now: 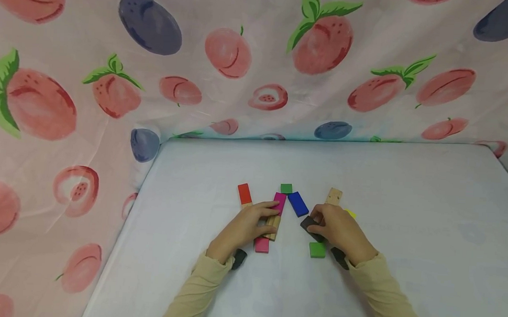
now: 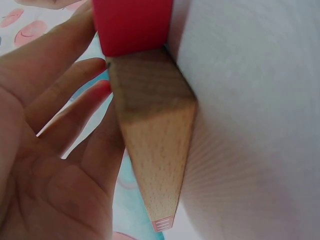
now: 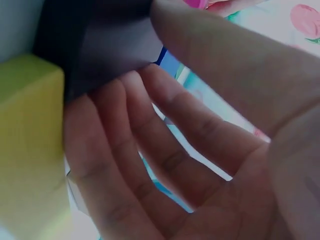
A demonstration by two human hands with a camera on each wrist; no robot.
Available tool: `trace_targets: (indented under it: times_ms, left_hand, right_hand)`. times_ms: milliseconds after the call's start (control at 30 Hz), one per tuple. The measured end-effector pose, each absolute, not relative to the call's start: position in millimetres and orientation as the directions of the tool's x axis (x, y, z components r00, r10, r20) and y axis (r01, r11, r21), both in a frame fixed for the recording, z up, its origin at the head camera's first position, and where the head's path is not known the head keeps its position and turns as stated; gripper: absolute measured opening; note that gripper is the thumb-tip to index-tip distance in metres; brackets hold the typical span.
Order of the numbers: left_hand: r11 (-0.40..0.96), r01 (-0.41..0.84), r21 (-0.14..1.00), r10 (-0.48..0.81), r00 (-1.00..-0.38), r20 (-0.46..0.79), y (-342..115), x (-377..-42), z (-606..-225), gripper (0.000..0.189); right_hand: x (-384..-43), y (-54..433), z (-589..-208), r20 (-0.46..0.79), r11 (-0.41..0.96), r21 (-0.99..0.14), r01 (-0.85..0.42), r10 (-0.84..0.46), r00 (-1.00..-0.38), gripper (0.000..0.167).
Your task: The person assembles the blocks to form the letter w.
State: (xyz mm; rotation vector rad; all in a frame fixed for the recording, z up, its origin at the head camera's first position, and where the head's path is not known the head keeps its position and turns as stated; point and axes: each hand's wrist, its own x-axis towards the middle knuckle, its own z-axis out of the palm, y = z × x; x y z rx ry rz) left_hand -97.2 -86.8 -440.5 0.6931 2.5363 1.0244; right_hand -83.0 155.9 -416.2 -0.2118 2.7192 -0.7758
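Observation:
My right hand (image 1: 336, 230) pinches a black block (image 1: 310, 223) between thumb and fingers, just above or on the white table; the right wrist view shows the thumb on one side of the black block (image 3: 117, 45) and fingertips beneath. Over a magenta block (image 1: 280, 201) and natural wood blocks (image 1: 274, 229) lies my left hand (image 1: 245, 225), fingers extended and partly covering them. In the left wrist view its fingers reach alongside a wooden block (image 2: 155, 155) and a red-pink block (image 2: 134, 25). A blue block (image 1: 298, 204) lies between the hands.
A red block (image 1: 244, 194), a green block (image 1: 286, 188), another green block (image 1: 317, 250) and a pink block (image 1: 262, 245) lie around the hands on the white table (image 1: 439, 245). Beyond the right hand are a wooden block (image 1: 334, 196) and a yellow block (image 3: 30, 145). Fruit-patterned cloth (image 1: 222, 99) hangs behind.

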Motion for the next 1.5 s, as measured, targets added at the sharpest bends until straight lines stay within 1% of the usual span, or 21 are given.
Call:
trace_targets:
  times_ms: [233,633,867,1167,1500]
  left_hand:
    - [0.630,0.305,0.714,0.540,-0.833,-0.120,-87.2,-96.8,-441.5,0.050]
    - [0.628,0.304,0.716,0.542,-0.832,-0.121,-86.8,-97.6,-440.8,0.050]
    - [0.626,0.306,0.717,0.543,-0.831,-0.119,-87.2,-98.0,-442.0,0.050]
    - [0.626,0.317,0.713,0.550,-0.827,-0.115,-86.9,-99.1,-442.3,0.050]
    - [0.632,0.313,0.709,0.547,-0.828,-0.122,-87.2,-99.0,-442.6,0.051]
  right_hand:
    - [-83.1,155.5,-417.4,-0.254,0.832,-0.554,-0.040,-0.215,-0.943,0.022]
    - [-82.0,154.4,-418.6,-0.221,0.848,-0.528,-0.053,-0.197,-0.955,0.024]
    - [-81.7,152.3,-418.3,-0.226,0.844,-0.536,-0.038,-0.186,-0.956,0.024]
    - [-82.5,151.8,-419.3,-0.225,0.843,-0.536,-0.040,-0.188,-0.956,0.030]
    - [-82.8,149.8,-420.3,-0.236,0.854,-0.520,-0.029,-0.176,-0.956,0.029]
